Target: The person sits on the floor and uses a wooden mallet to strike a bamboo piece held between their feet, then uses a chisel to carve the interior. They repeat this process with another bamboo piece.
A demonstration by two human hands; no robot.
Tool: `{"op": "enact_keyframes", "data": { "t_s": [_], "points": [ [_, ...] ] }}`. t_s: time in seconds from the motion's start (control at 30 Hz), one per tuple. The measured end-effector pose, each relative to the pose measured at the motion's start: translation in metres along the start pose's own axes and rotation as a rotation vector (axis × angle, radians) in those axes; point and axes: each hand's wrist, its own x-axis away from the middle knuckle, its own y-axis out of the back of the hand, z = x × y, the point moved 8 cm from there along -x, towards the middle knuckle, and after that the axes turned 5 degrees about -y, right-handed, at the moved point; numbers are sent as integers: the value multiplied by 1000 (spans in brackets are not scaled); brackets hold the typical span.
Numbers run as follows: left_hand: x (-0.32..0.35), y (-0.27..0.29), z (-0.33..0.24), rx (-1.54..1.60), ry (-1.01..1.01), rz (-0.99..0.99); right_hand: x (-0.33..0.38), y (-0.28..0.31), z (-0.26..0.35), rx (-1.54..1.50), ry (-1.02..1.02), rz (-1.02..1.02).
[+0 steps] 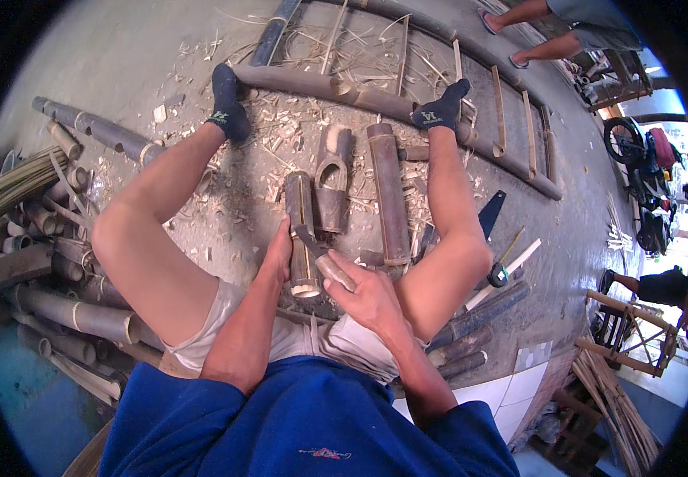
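Observation:
Between my legs, my left hand (279, 250) grips the left side of a short bamboo tube (297, 203), its fingers mostly hidden behind it. A long pale split or groove runs down the tube's upper face. My right hand (369, 297) is closed round the wooden handle of a knife (334, 270). The knife's dark blade lies against the tube near the groove, and its tip is hard to make out. Just beyond stands a bamboo piece with an oval cut-out (332, 191). To its right a longer whole bamboo tube (390, 195) lies on the floor.
A bamboo ladder-like frame (375, 99) lies ahead under my feet, among scattered shavings. A hand saw (490, 213) and a tape measure (498, 275) lie by my right knee. Bamboo poles (81, 312) are piled at left. Other people's legs (554, 48) and a motorcycle (647, 171) are at right.

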Motion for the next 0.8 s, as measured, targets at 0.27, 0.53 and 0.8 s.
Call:
{"op": "enact_keyframes", "data": {
  "t_s": [0.27, 0.53, 0.8],
  "points": [
    [5, 2, -5, 16, -99, -45, -11, -2, 24, 273, 124, -6],
    [6, -6, -8, 42, -155, -13, -19, -9, 19, 369, 81, 8],
    [9, -18, -9, 86, -139, -47, -24, -28, 14, 382, 62, -94]
  ]
}}
